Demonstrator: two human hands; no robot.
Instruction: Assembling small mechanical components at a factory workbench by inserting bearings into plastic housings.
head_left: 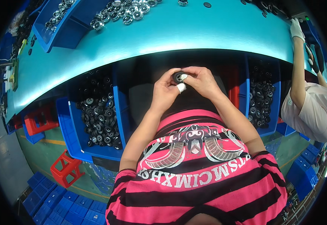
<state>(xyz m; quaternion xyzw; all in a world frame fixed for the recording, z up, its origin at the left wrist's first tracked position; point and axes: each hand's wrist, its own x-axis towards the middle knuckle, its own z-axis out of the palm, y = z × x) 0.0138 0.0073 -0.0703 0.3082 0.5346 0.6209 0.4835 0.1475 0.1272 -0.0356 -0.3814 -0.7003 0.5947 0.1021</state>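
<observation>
In front of my body, just below the table's near edge, I hold a small black wheel (177, 77) with a silver centre. My left hand (164, 91) grips it from the left, fingers curled round its side. My right hand (204, 83) closes on it from the right, its thumb pressed over the wheel's face. White wrapping covers both thumb tips. To my left, a blue bin (118, 112) holds many black wheels with pale centres (99, 125). Another blue bin (247, 93) on my right is filled with similar wheels (260, 100).
Shiny silver wheel hubs (127, 14) lie on the teal table (171, 35), beside a tilted blue bin (64, 32) of more. Black rings (207, 5) lie far back. A co-worker's gloved hand (297, 29) is at the right; red stools (66, 168) stand lower left.
</observation>
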